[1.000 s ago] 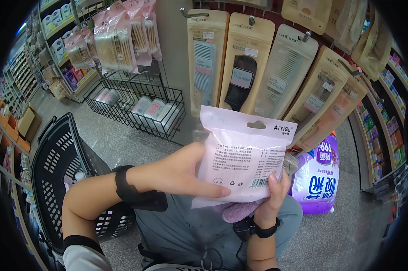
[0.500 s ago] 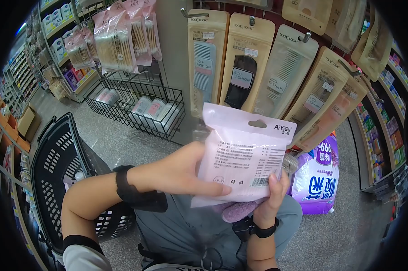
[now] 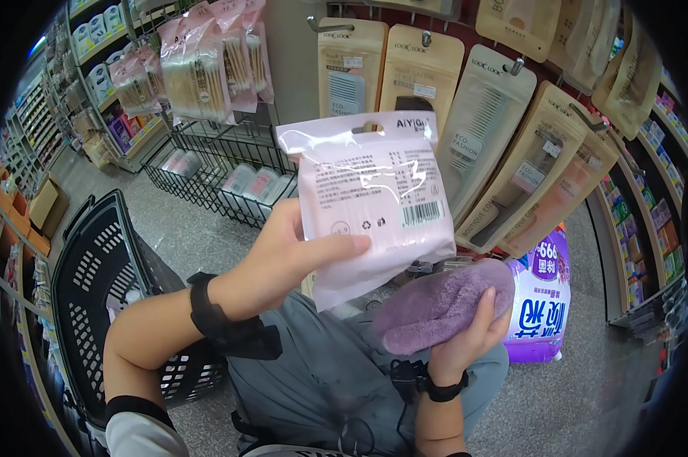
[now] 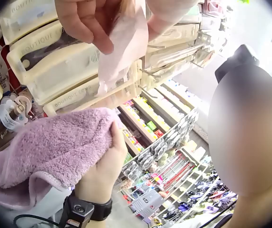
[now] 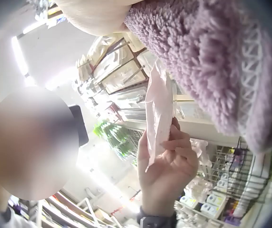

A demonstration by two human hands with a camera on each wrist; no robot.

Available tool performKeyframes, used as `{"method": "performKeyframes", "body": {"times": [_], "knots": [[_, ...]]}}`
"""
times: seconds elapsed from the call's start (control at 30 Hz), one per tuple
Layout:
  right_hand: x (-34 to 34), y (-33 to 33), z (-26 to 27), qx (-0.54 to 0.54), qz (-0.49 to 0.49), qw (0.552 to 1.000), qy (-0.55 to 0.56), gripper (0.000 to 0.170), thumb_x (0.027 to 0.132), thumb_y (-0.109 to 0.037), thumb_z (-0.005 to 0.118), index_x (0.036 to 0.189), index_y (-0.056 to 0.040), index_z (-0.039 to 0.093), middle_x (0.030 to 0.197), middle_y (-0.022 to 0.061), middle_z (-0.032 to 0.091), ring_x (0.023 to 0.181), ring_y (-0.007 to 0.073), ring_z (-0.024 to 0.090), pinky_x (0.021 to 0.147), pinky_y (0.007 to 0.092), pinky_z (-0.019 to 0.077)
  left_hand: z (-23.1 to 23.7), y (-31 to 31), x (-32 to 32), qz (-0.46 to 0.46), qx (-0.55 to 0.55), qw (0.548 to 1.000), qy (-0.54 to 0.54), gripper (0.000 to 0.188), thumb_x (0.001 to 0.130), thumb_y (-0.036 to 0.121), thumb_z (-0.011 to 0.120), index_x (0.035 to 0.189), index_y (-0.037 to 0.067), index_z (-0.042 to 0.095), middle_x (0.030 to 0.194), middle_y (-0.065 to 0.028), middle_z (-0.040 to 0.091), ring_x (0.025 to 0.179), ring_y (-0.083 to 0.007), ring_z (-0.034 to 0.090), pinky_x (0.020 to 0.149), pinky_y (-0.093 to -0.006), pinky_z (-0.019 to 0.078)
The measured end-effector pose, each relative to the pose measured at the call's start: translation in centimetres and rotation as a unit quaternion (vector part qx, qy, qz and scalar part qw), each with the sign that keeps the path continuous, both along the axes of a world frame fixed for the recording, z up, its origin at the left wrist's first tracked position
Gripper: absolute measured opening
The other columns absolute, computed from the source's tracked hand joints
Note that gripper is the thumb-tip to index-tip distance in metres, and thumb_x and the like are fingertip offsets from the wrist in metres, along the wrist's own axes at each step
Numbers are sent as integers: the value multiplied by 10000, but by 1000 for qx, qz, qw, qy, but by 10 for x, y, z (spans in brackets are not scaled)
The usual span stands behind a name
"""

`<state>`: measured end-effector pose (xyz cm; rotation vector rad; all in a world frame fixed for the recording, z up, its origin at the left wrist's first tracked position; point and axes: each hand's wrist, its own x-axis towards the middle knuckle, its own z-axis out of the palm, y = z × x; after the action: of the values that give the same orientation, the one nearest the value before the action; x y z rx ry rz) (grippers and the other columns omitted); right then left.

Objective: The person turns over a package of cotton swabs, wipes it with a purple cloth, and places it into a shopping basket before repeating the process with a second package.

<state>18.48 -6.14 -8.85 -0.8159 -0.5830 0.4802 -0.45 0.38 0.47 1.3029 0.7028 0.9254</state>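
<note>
The pink packet [image 3: 374,190] was pinched near its lower left edge by the left grip [image 3: 281,263], nearly closed, with the thumb across the printed face. At the packet's lower right, a purple cloth [image 3: 443,308] was held in the right grip [image 3: 469,339], the thumb pressed over its edge. Hanging comb pouches [image 3: 477,148] were partly covered by the packet's upper edge. To the packet's left, bare floor [image 3: 203,251] was seen before a black shopping basket [image 3: 150,255], its contents mostly hidden; at its upper left, small packs [image 3: 260,186] were contained in a wire basket [image 3: 207,183].
</note>
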Motion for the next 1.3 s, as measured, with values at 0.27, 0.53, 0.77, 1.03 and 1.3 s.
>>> {"method": "performKeyframes", "body": {"times": [0.27, 0.53, 0.77, 1.03, 1.3], "knots": [[-10, -1, -3, -67, 17, 958, -278, 307, 881, -160, 515, 1093, 61, 501, 1019, 99, 528, 896, 198, 513, 812, 300, 403, -8, -13, 5, -81, 168, 974, 130, 546, 745, 170, 714, 1193, -40, 484, 1111, -139, 560, 1022, -175, 541, 874, -303, 436], [-22, -3, -21, 28, 286, 958, 16, 412, 910, -246, 488, 1212, 25, 421, 1137, 143, 523, 1043, 225, 522, 896, 340, 414, -23, -6, 6, -266, 362, 881, 149, 919, 807, 537, 548, 1414, -16, 136, 1345, -183, 162, 1285, -325, 155, 1051, -428, 176], [-18, -1, -7, -62, 346, 936, 17, 365, 928, -251, 466, 1169, 22, 457, 1099, 117, 552, 985, 177, 557, 849, 313, 454, -26, -8, 10, -149, 426, 837, 311, 683, 785, 315, 653, 1347, 71, 351, 1316, -188, 307, 1222, -362, 310, 1017, -450, 242], [-16, 2, -8, -77, 401, 912, 38, 375, 928, -224, 442, 1208, 24, 427, 1105, 162, 549, 964, 232, 594, 834, 349, 507, -18, -11, 9, -118, 498, 791, 335, 467, 709, 328, 723, 1077, 91, 561, 1164, -95, 534, 1127, -276, 460, 1000, -460, 243], [-12, -26, 3, -72, 474, 851, 213, 360, 909, -190, 476, 1189, 36, 460, 1131, 134, 549, 1023, 192, 552, 869, 332, 462, -14, -7, 3, 12, 362, 898, 251, 440, 670, 269, 793, 932, 32, 532, 872, -51, 623, 809, -156, 597, 779, -293, 439]]}}
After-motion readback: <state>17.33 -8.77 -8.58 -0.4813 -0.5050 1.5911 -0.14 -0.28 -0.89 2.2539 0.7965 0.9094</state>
